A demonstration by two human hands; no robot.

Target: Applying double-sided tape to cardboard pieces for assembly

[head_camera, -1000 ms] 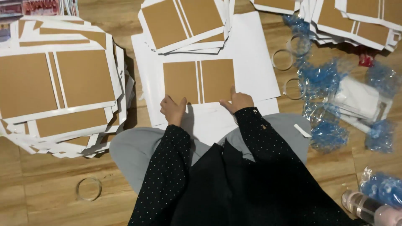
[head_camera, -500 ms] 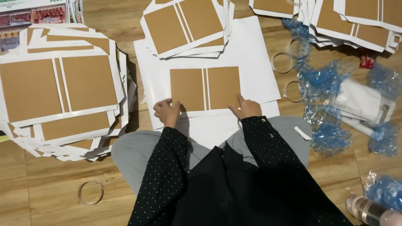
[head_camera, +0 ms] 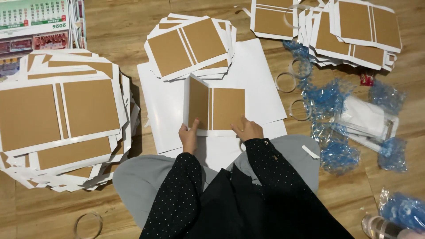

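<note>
Large stack of brown-and-white boards (head_camera: 62, 119) lay far left on wooden floor (head_camera: 124, 31). Left hand (head_camera: 188, 137) pinched left panel of folding board (head_camera: 215, 107), panel lifted upright. Board rested on white sheet (head_camera: 256, 84). Right hand (head_camera: 247, 129) pressed flat, fingers spread, on board's lower right corner. Tape rings (head_camera: 301, 109), blue wrap (head_camera: 330, 95) lay right.

brown-and-white card (head_camera: 217, 108) | left panel folded up, right flat | on white sheet (head_camera: 261, 84)

Long black sleeves with fine white dots cover both arms. Grey trousers at the knees. Dark plain garment over the torso.
</note>
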